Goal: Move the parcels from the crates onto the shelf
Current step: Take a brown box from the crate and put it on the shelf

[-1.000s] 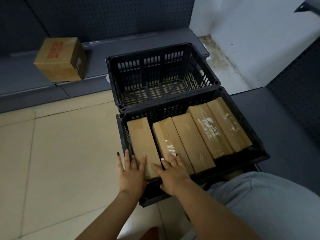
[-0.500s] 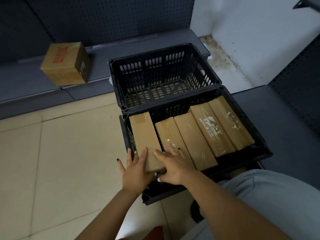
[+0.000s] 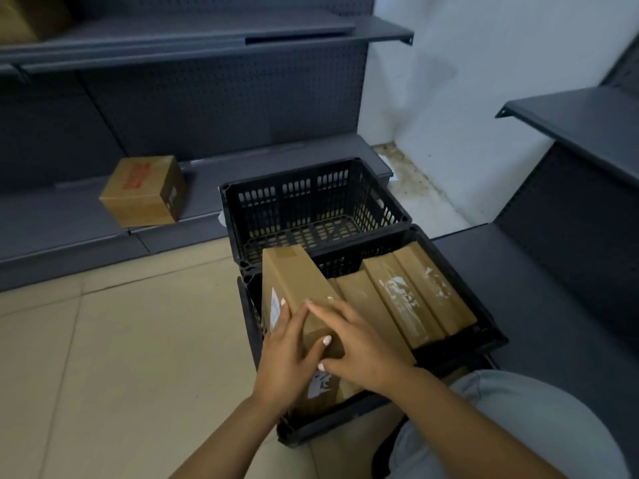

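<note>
A small brown box (image 3: 145, 191) with red print sits on the low shelf (image 3: 62, 219) at the left, close to its front edge. To the right of it a black crate (image 3: 311, 209) with nothing in it stands on the floor, its back against the shelf. Just in front of that one, and touching it, is a second black crate (image 3: 484, 335) with long brown parcels (image 3: 408, 299) standing side by side in it. One parcel (image 3: 294, 288) is lifted up at the left end of this crate, tilted, with its far end above the crate's back rim. The left hand (image 3: 287, 354) grips its left side, fingers on the side and thumb curled over the top. The right hand (image 3: 356, 344) holds it from the right, fingers lying across the top and thumb on the near end.
</note>
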A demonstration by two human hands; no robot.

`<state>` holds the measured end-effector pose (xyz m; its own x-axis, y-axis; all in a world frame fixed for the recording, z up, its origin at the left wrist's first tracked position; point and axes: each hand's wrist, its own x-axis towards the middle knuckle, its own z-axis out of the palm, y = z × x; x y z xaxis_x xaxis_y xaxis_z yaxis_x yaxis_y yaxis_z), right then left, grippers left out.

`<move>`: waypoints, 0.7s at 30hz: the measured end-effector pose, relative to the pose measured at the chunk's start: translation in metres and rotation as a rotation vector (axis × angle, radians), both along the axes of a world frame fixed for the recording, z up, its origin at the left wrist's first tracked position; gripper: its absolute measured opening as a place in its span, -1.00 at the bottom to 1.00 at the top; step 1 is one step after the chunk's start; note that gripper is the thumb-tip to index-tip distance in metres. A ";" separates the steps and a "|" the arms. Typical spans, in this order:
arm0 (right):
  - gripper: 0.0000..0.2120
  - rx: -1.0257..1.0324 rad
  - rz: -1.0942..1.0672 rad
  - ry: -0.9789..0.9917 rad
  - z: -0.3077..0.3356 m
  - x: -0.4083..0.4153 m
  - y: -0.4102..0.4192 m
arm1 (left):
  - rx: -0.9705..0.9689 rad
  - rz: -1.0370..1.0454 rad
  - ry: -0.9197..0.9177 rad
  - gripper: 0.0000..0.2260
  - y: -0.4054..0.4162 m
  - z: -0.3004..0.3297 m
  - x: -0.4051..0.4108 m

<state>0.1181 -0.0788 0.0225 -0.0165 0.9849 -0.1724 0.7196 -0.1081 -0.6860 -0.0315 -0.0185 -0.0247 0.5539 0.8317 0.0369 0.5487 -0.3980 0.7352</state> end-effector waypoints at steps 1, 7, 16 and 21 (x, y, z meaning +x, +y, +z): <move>-0.14 -0.011 0.011 -0.043 -0.001 0.000 -0.002 | -0.005 -0.009 -0.020 -0.39 -0.002 0.000 0.000; -0.18 -0.074 0.069 -0.329 -0.007 -0.002 -0.003 | -0.054 -0.070 -0.001 -0.24 0.004 0.002 -0.018; -0.16 -0.065 -0.005 -0.449 -0.014 -0.022 0.009 | 0.020 -0.288 0.147 -0.18 0.014 0.003 -0.043; -0.24 -0.015 -0.055 -0.360 -0.009 -0.025 0.011 | 0.070 -0.332 0.134 -0.12 0.011 0.005 -0.045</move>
<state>0.0928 -0.0675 0.0139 0.1005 0.9799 -0.1720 0.9077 -0.1611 -0.3874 -0.0762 -0.0070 -0.0194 0.7971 0.6038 -0.0040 0.4708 -0.6174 0.6302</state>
